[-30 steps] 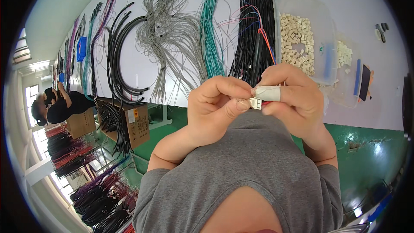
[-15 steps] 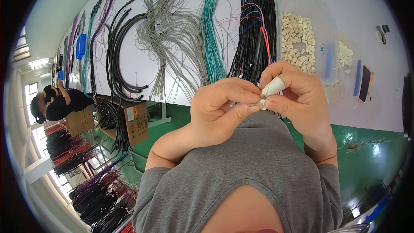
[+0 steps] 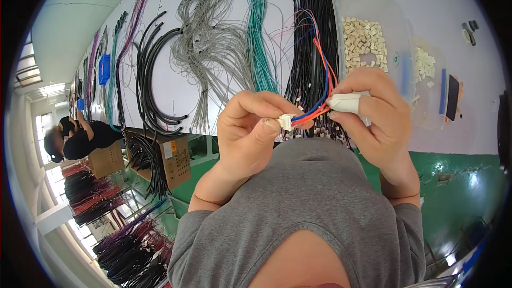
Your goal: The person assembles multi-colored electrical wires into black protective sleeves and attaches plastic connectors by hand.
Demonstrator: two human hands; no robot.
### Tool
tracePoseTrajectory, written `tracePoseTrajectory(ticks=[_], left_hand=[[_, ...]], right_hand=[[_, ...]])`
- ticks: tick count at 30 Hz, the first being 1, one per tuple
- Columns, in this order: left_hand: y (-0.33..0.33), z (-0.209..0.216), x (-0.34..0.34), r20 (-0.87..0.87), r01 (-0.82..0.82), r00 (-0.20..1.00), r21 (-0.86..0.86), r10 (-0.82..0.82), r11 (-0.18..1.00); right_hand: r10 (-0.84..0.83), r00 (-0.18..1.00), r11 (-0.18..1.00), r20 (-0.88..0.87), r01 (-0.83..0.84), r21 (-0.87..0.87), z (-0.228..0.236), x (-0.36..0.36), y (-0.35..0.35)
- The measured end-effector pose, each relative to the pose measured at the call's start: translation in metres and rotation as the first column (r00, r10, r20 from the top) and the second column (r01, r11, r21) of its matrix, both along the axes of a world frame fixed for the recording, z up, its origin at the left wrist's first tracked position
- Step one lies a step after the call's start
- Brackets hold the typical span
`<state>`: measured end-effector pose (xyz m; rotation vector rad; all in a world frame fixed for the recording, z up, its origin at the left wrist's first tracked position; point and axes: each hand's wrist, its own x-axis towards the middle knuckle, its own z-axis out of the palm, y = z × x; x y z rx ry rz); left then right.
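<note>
Between the thumb and fingers of my left hand (image 3: 248, 130) is a small white connector housing (image 3: 286, 122). Blue and red-orange wires (image 3: 314, 112) run out of its right side. My right hand (image 3: 373, 109), with a white cover on one finger (image 3: 345, 103), pinches these wires a short way from the housing. From there the wires bend up and away over a thick bundle of black cables (image 3: 313, 32) on the table. More small white connectors at the bundle's near end lie partly behind my hands.
A clear plastic bin (image 3: 397, 80) of white connector housings (image 3: 365, 42) stands right of the bundle, beside a smaller tray with white pieces (image 3: 424, 64). Teal wires (image 3: 257, 16), grey wires (image 3: 213, 48) and black tubes (image 3: 143, 74) lie leftward. Cardboard boxes (image 3: 176, 162) and another person (image 3: 85, 136) are at far left.
My hands have moved apart. The connector, mostly hidden between my fingers before, now shows in my left hand, with the blue and red wires stretched across to my right hand.
</note>
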<state>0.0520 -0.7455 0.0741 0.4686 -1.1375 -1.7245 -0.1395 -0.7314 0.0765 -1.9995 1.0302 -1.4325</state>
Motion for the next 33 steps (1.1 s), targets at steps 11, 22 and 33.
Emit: tracePoseTrajectory(ticks=[11, 22, 33], left_hand=[[0.002, 0.005, 0.010, 0.035, -0.001, 0.999, -0.164, 0.007, 0.987], [0.010, 0.014, 0.016, 0.273, -0.179, 0.913, -0.399, 0.303, 0.899], [0.008, 0.025, 0.015, 0.412, -0.142, 0.889, -0.166, 0.199, 0.976]], right_hand=[[0.225, 0.973, 0.961, 0.059, -0.231, 0.149, 0.008, 0.005, -0.012], [0.132, 0.980, 0.973, -0.150, -0.156, -0.167, 0.003, 0.019, -0.022], [0.348, 0.932, 0.934, -0.096, -0.337, 0.118, 0.012, 0.014, -0.026]])
